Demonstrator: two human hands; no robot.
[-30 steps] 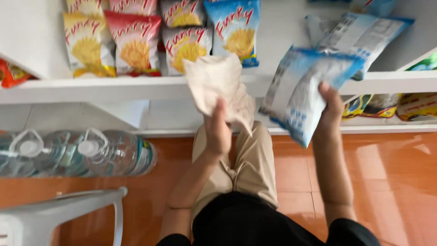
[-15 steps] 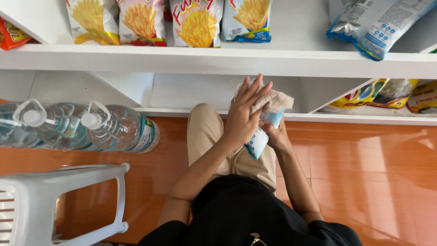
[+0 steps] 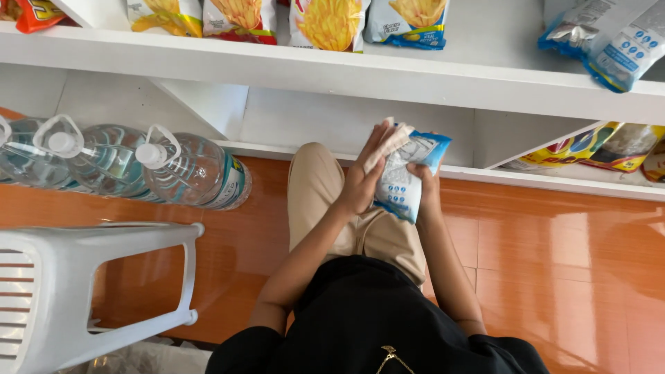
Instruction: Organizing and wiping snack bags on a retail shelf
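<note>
Left hand grip: the left hand (image 3: 361, 181) presses a pale cloth (image 3: 385, 143) against the front of the blue and white packet (image 3: 403, 181), fingers spread flat over both; the hand is clamped on the cloth rather than loose.
Right hand grip: the right hand (image 3: 424, 185) is closed around the right edge of the blue and white packet, thumb on the front, fingers hidden behind it.
Packet: held upright above the person's tan-trousered knee (image 3: 315, 180), just below the white shelf (image 3: 291, 69) and in front of its lower opening.
Cloth: crumpled, its top sticking out above the left fingertips, touching the packet's upper left corner.
Below the packet: the orange tiled floor (image 3: 568, 249) and the person's black top (image 3: 374, 318).
Above the packet: a row of snack bags (image 3: 325, 24) with yellow chips pictured stands on the white shelf.
Up and right of the packet: a similar blue and white bag (image 3: 606, 38) lies on the shelf, well apart.
Right of the packet: yellow and red bags (image 3: 589, 154) lie in the lower compartment.
Left of the packet: large clear water bottles (image 3: 187, 170) with white caps lie on their sides on the floor.
Far lower left of the packet: a white plastic chair (image 3: 90, 277) stands near the bottles.
</note>
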